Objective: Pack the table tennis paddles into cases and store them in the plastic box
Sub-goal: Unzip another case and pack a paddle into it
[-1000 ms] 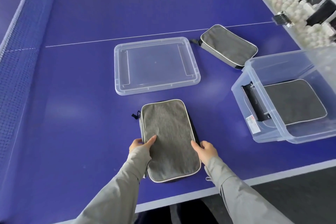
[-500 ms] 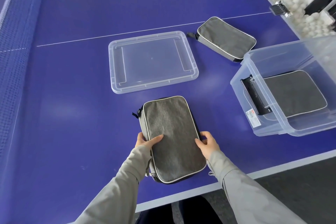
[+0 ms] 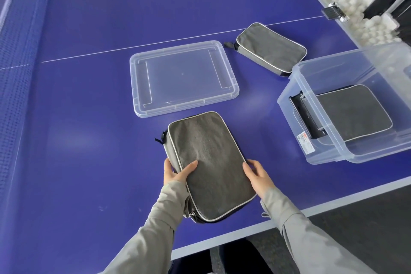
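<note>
Paddle case, the grey zipped one, is right in front of the person near the table's front edge, held from both sides. The left hand pinches the left edge with the thumb on top, and the right hand clamps the right edge the same way (how far its fingers go underneath I can't tell). The near end looks a touch raised off the table, though I wouldn't swear to it.

The bit that matters is that the plastic box sits off to the right and a little farther away, so it's on the right hand's side. The case's long axis runs from near-right to far-left. One packed case already lies flat in the box, its long axis slanted more sideways than the held one's. My guess is the held case needs a carry to the right plus a small turn to line up on top.

Another case waits just behind the box, and the lid lies beyond the held case.
</note>
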The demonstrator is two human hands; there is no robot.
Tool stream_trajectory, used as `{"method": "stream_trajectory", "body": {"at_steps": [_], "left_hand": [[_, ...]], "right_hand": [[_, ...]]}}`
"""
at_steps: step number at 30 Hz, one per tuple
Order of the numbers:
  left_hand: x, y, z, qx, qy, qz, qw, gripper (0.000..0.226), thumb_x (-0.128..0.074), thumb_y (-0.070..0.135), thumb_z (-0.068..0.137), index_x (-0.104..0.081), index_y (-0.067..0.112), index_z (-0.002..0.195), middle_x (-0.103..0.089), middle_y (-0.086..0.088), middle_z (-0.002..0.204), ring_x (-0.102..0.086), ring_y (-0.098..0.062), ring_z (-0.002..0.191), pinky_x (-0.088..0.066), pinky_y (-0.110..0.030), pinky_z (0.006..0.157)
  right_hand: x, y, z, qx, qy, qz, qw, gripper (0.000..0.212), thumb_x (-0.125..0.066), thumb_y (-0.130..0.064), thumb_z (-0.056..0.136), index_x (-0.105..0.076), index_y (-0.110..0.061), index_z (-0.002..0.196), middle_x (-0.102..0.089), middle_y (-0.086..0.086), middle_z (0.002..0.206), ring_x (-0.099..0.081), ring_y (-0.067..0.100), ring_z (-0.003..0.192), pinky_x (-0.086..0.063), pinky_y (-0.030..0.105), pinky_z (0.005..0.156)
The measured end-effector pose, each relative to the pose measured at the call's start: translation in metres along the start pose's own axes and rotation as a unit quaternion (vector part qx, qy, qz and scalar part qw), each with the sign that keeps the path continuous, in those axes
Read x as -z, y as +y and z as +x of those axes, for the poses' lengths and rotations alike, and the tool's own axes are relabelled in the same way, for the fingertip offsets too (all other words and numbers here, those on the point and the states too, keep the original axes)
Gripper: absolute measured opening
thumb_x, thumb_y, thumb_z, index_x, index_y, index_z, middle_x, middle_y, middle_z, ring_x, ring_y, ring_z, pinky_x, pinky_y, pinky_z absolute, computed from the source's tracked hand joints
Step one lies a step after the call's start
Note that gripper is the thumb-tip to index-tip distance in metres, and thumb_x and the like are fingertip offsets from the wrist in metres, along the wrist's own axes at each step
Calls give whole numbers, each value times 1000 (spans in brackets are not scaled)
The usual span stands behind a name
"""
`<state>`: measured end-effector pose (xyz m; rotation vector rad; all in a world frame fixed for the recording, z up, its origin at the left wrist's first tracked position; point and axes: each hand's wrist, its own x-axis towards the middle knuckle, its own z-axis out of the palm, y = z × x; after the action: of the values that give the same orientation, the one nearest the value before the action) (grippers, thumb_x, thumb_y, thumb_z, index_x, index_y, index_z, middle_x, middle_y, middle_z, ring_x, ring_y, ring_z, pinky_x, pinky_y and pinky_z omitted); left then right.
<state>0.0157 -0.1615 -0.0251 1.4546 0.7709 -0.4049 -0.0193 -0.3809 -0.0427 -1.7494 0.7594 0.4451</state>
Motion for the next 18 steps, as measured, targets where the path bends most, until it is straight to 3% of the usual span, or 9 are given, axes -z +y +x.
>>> {"method": "stream_trajectory", "body": {"at_steps": [2, 5, 8, 11, 15, 18], "left_hand": [[1, 3, -1, 2, 33, -44, 998, 49, -83, 37, 49, -51, 34, 85, -60, 2, 88, -62, -19, 75, -48, -29, 64], [0, 15, -5, 16, 86, -119, 989, 41, -82, 31, 64, -49, 31, 88, -60, 3, 87, -59, -21, 78, -44, -29, 65], [-6, 31, -10, 27, 131, -186, 973, 49, -78, 31, 70, -46, 29, 107, -56, 8, 89, -56, -20, 84, -40, -31, 66], [-15, 44, -16, 35, 166, -222, 960, 64, -77, 33, 72, -42, 23, 124, -58, 2, 101, -55, -24, 92, -39, -33, 67], [-24, 53, -23, 71, 197, -267, 940, 62, -79, 36, 67, -44, 23, 117, -59, 2, 95, -58, -27, 96, -44, -49, 84], [-24, 56, -26, 62, 209, -299, 929, 65, -79, 40, 65, -45, 21, 117, -56, 6, 83, -59, -20, 84, -39, -31, 63]], "right_hand": [[2, 0, -13, 92, 101, -14, 990, 29, -56, -31, 92, -53, -19, 118, -58, 2, 110, -56, 20, 100, -42, 31, 86], [3, -1, -46, 302, 240, -80, 919, 24, -62, -33, 86, -54, -20, 105, -50, -4, 88, -50, 14, 81, -42, 32, 80], [-19, -4, -79, 450, 226, -170, 847, 25, -56, -45, 86, -50, -21, 93, -40, -10, 78, -39, 8, 70, -33, 25, 69], [-47, -12, -90, 497, 206, -239, 808, 30, -56, -49, 86, -48, -20, 92, -41, -10, 76, -37, 10, 68, -31, 24, 65], [-64, -35, -83, 491, 268, -285, 778, 37, -72, -41, 75, -48, -19, 92, -54, -3, 67, -47, 14, 63, -32, 27, 63], [-60, -45, -81, 523, 294, -317, 734, 19, -65, -32, 80, -59, -15, 86, -52, -2, 61, -50, 19, 53, -36, 31, 56]]}}
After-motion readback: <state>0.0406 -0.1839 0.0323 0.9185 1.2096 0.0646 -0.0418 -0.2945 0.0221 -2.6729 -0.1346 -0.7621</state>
